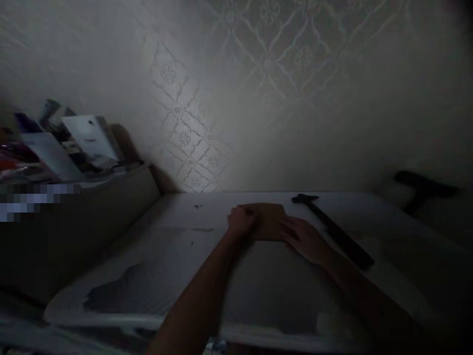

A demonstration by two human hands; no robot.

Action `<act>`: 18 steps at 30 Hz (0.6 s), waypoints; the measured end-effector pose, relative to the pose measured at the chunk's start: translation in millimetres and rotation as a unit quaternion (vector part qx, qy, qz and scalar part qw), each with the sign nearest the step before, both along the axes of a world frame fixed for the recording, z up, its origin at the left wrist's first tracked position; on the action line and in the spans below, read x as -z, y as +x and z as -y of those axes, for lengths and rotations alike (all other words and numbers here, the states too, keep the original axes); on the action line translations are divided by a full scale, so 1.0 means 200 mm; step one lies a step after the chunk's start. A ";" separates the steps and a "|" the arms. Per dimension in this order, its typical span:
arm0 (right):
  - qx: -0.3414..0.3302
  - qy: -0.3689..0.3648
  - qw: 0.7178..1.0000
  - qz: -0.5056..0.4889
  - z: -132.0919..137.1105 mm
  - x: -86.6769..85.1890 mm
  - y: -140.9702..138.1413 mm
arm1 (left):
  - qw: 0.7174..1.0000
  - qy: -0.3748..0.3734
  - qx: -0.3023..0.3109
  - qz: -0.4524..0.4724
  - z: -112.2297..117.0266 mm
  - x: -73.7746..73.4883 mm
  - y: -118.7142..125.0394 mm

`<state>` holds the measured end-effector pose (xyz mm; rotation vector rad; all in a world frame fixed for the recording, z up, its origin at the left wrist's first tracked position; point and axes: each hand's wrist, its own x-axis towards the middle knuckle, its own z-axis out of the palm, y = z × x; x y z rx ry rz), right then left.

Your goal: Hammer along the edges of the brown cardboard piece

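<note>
A small brown board (269,222), apparently wood or cardboard, lies on the white table (218,199) in front of me. My left hand (241,220) is at its left end with the fingers curled in. Whatever sits between those fingertips is too dark and small to make out. On the board's right edge rests my right hand (301,236), its fingers stretched out and flat. A hammer (338,231) lies slanted to the right of that hand, head toward the wall.
Several tiny dark bits (198,206) lie on the table left of the board. A grey worn patch (136,291) marks the near left tabletop. At left, a cabinet (111,212) carries a white box (90,138) and clutter. A dark T-shaped thing (424,187) shows at far right.
</note>
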<state>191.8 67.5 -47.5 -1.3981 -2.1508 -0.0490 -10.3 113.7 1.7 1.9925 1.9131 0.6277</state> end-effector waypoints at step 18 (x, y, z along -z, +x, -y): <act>0.369 0.028 0.928 0.055 0.02 -0.07 0.26 | 1.000 0.005 0.014 -0.006 -0.03 0.03 -0.01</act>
